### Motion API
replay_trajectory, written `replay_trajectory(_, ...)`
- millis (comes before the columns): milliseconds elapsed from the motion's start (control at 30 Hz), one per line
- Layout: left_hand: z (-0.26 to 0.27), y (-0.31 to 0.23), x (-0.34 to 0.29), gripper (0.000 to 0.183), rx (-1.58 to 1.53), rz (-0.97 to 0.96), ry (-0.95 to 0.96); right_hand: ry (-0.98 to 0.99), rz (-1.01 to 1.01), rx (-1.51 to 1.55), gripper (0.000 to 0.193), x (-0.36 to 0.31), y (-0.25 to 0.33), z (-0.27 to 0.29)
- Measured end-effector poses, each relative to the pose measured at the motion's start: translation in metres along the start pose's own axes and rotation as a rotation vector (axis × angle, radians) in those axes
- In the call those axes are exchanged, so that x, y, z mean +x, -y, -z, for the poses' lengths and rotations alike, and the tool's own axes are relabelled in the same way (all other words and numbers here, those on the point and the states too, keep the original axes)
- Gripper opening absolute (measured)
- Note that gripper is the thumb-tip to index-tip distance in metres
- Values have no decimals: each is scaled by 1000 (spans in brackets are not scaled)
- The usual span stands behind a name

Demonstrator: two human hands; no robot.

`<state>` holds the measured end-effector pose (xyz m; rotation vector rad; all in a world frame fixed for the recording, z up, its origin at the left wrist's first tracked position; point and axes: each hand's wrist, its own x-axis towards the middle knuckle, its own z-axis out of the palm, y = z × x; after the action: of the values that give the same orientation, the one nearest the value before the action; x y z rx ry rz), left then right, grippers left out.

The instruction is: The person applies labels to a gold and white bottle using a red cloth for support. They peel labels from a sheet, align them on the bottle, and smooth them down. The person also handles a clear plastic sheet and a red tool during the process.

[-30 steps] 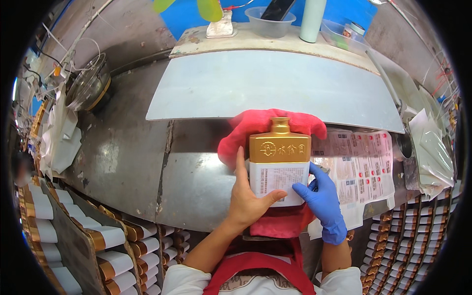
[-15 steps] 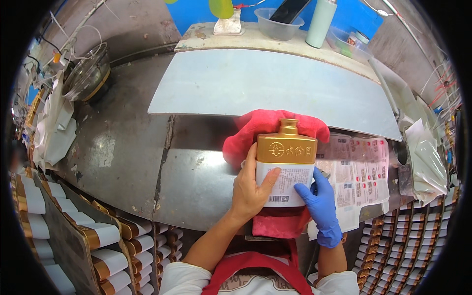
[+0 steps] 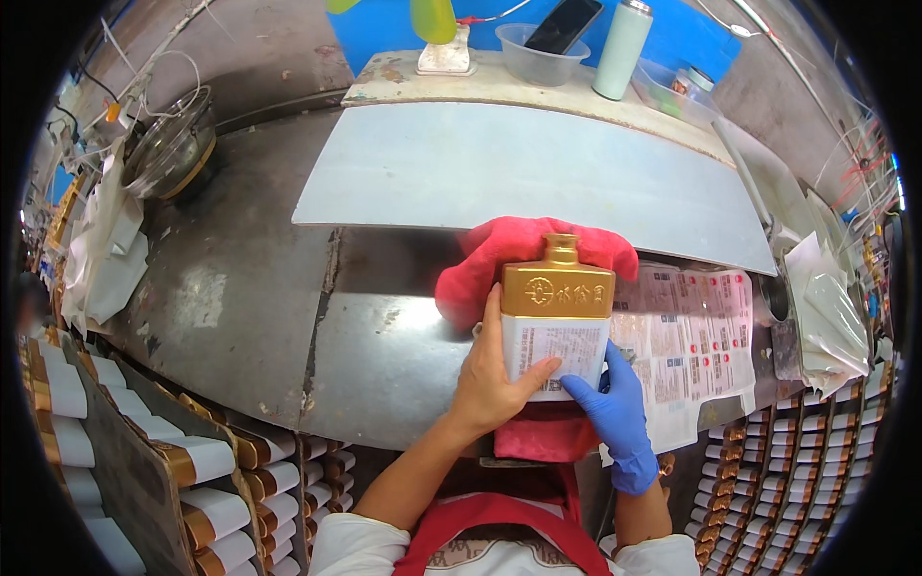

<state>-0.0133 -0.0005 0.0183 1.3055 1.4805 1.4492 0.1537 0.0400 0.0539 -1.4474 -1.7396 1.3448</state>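
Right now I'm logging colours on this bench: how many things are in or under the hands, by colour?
Gold and white: 1, the flat bottle, held by the bare left hand and the blue-gloved right hand.
Red: 1, the cloth under it.
White printed: 1, the label sheet.
Total: 3

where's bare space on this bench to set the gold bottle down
Free: dark metal bench left of the red cloth, and the pale board behind it. Crowded: label sheets at right, stacked bottles along the near edge.
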Motion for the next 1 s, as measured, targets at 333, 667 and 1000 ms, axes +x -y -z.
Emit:
replay_trajectory(333,4,6,1,99,-96,-77,51,38,28,43,66,2,-8,5)
replay_trajectory(667,-6,-7,2,101,-97,-30,-4,113,-19,111,60,3,2,17)
replay_trajectory(1000,-9,-10,3,100,-233,-16,17,-28,2,18,51,30,11,21)
